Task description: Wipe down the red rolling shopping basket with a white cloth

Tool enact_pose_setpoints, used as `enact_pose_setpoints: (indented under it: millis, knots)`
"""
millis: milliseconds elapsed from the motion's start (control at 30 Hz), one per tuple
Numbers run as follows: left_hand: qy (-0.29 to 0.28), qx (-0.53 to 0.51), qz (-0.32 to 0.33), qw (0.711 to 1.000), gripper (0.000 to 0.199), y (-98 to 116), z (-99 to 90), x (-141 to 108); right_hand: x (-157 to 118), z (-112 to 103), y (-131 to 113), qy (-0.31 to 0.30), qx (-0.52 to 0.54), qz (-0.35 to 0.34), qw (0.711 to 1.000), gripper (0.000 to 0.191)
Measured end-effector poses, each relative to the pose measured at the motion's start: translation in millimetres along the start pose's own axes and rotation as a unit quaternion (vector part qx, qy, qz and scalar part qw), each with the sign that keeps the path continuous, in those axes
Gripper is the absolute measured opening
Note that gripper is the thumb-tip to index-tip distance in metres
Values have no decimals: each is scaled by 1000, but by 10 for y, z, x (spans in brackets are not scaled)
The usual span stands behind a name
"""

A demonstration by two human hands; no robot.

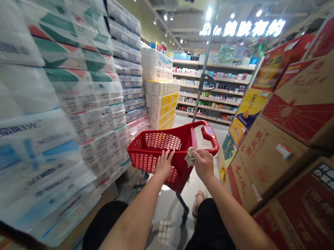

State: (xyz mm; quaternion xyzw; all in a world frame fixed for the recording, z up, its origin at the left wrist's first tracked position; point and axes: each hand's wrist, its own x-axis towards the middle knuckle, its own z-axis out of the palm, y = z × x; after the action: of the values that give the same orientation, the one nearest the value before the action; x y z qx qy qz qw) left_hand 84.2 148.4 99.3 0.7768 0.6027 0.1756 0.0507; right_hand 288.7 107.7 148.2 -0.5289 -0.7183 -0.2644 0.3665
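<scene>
Tall wrapped packs, stacked cartons, a red shopping cart, two bare hands, one cloth.
Taking the cart as the clock's centre, the packs rise from eight to eleven o'clock, the cartons from two to five, and stocked shelves stand at one. The cart, on the floor ahead of the person, looks like stiff, smooth plastic, light for its bulk and likely to roll; its handle, at three o'clock, seems the surest hold, its rim a steadying point. The left hand rests at six, fingers spread over the rim. The right hand, at four, pinches the cloth against the rim; it looks soft, light and unbreakable, best bunched under the fingertips.
</scene>
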Motion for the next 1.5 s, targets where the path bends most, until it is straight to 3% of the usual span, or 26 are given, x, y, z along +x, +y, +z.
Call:
enact_pose_setpoints:
  millis: [167, 367, 600, 733, 900, 1033, 1167, 1300, 1433, 1500]
  knots:
    - [1, -2, 5, 1000, 84, 7, -9, -66, -56, -39, -9, -23, -17, -20, 999, 34]
    - [-3, -1, 8, 1000, 82, 31, -6, -112, -215, 17, -21, -111, -41, -135, 984, 27]
    - [1, 2, 8, 1000, 83, 35, 48, -126, -493, 157, -44, -124, -14, -114, 986, 29]
    - [0, -2, 10, 1000, 82, 31, 45, -143, -584, 226, -43, -101, -16, -74, 992, 31]
    - [7, -6, 11, 1000, 83, 32, 37, -160, -670, 291, -75, -139, -12, -81, 987, 30]
    - [-7, -5, 9, 1000, 84, 36, 32, -156, -775, 369, -106, -108, -17, -31, 994, 33]
    - [-6, -14, 6, 1000, 81, 41, 28, -163, -870, 443, -123, -146, -17, -44, 988, 30]
    - [3, -15, 8, 1000, 82, 46, 31, -191, -923, 475, -114, -126, -22, -28, 991, 33]
    - [8, -11, 9, 1000, 86, 48, 28, -214, -940, 476, -108, -158, -19, -67, 985, 27]
    - [8, -10, 11, 1000, 86, 47, 29, -218, -947, 477, -106, -136, -19, -46, 989, 29]
